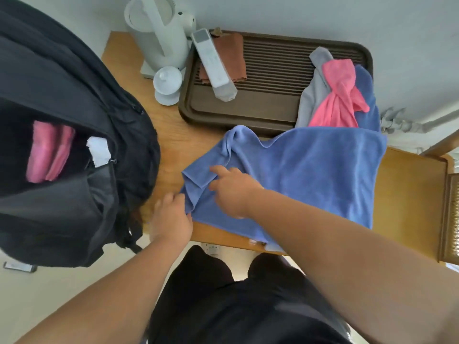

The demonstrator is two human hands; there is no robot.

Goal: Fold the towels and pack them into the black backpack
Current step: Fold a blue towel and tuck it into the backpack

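Observation:
A blue towel point(310, 170) lies spread over the wooden table point(173, 135), its left end rumpled. My left hand point(171, 219) pinches the towel's near left corner at the table's front edge. My right hand point(233, 189) presses on the rumpled left end, index finger stretched out, fingers on the cloth. The black backpack point(74, 95) stands open at the left, with a folded pink towel point(47, 152) inside. A pink towel point(340, 100) and a grey towel point(313, 90) lie bunched at the back right, over another blue cloth point(367, 95).
A dark brown slatted tray point(273, 70) sits at the back, holding a brown cloth point(231, 58) and a white remote point(213, 63). A white kettle point(159, 33) and a small white lidded cup point(167, 85) stand behind the backpack. A wooden chair point(417, 194) is at the right.

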